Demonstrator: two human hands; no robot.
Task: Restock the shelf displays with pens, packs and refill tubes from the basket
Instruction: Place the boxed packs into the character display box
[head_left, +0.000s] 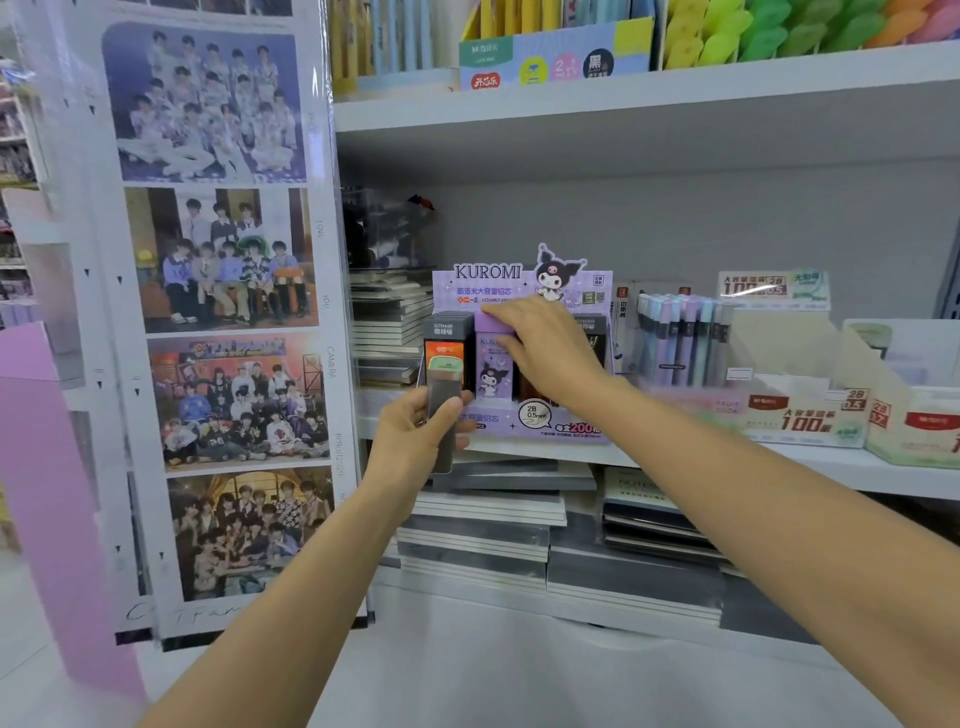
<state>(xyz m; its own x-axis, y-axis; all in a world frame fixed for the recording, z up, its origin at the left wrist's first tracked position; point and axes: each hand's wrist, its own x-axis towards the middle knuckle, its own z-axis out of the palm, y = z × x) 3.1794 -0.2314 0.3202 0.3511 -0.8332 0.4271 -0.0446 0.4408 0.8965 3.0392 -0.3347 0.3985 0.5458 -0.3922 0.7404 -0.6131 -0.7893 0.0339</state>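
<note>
two hands at the kuromi display (485, 273) — the right hand (550, 348) curls its fingers together over the top of a purple refill box (492, 371) in its slot; the left hand (415, 436), just below-left of them, pinches a grey refill tube (442, 395) upright.

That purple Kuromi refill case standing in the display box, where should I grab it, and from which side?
Pinch its top end, from above and in front. The purple case stands upright in the Kuromi display box, dark cases close on its left and the box's front wall hiding its foot, so only the top is free. The right hand curls over that top.
</note>
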